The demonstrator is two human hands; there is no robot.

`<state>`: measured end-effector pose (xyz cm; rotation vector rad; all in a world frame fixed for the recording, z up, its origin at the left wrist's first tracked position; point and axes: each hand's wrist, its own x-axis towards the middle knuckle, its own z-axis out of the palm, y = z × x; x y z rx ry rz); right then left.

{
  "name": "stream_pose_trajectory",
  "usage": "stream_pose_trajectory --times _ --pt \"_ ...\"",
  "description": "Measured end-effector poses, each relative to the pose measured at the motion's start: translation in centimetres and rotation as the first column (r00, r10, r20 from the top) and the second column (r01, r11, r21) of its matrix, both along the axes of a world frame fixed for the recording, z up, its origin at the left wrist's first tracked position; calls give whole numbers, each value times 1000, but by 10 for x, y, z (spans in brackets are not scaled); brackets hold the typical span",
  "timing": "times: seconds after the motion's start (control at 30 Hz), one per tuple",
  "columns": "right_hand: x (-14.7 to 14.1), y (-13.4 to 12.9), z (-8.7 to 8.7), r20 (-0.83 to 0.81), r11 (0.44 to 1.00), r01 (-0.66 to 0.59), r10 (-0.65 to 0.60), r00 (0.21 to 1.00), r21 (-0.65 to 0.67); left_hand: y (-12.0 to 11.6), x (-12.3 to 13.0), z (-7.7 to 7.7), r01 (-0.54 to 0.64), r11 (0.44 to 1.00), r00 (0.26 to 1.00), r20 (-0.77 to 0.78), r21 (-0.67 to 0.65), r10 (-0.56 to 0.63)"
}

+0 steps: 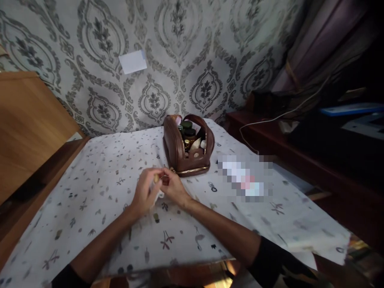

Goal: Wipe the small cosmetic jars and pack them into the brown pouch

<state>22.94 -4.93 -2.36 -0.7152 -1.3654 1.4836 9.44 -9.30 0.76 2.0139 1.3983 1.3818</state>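
Note:
My left hand and my right hand meet just in front of a brown toiletry bag. The fingers of my left hand are curled round a small pale thing that is blurred and mostly covered. A yellowish bit shows at the fingertips. Thumb and finger of my right hand are pinched together beside it, and a thin light line runs near them; what they grip is too small to name. Unzipped at the top, the bag holds a dark-lidded jar, a green lid and other small containers.
A white patterned cloth covers the table. To the right of the bag lies a blurred-out item. Dark red furniture with a white cable borders the right, a wooden panel the left. Patterned wallpaper rises behind.

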Motion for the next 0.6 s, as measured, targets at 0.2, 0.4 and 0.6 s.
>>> stream_pose_trajectory --times 0.2,0.4,0.6 --pt "0 -6 1 122 992 -46 31 992 117 -4 2 -6 -29 999 994 -108 -34 26" --pt "3 -9 3 50 977 -215 214 976 12 4 -11 11 -32 943 988 129 -332 80" --pt "4 -13 3 -35 912 -404 403 915 -64 16 -27 11 171 778 899 419 -604 128"
